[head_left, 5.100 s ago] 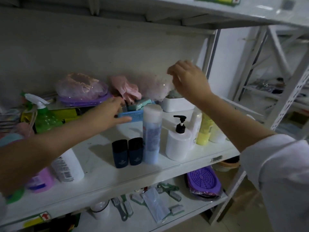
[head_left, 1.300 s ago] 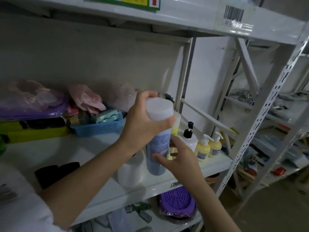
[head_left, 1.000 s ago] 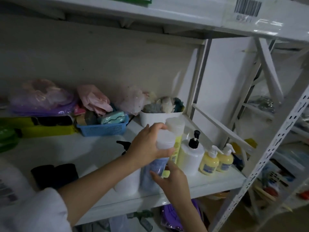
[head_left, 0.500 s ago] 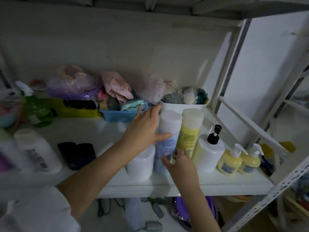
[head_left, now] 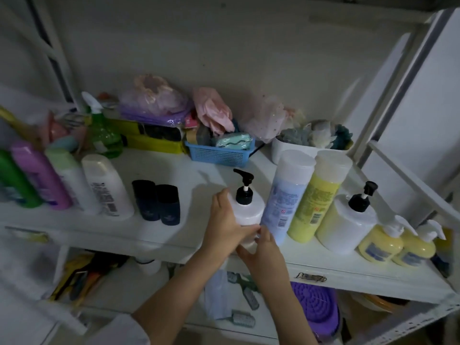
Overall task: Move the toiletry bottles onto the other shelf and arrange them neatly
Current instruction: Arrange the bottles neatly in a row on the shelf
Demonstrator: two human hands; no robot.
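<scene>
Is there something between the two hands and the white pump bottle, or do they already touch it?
Nothing stands between them. The left hand is wrapped round the left side of the white pump bottle, and the right hand touches its lower front. The tall blue bottle stands right beside it on the right.

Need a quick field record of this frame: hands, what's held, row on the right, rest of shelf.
left hand: curled round the white pump bottle
right hand: fingers at the same bottle's base
bottle state: upright on the shelf
row to its right: blue bottle, yellow bottle, second white pump bottle, two small yellow pump bottles
left side: two dark tubes, leaning bottles
back: blue basket
</scene>
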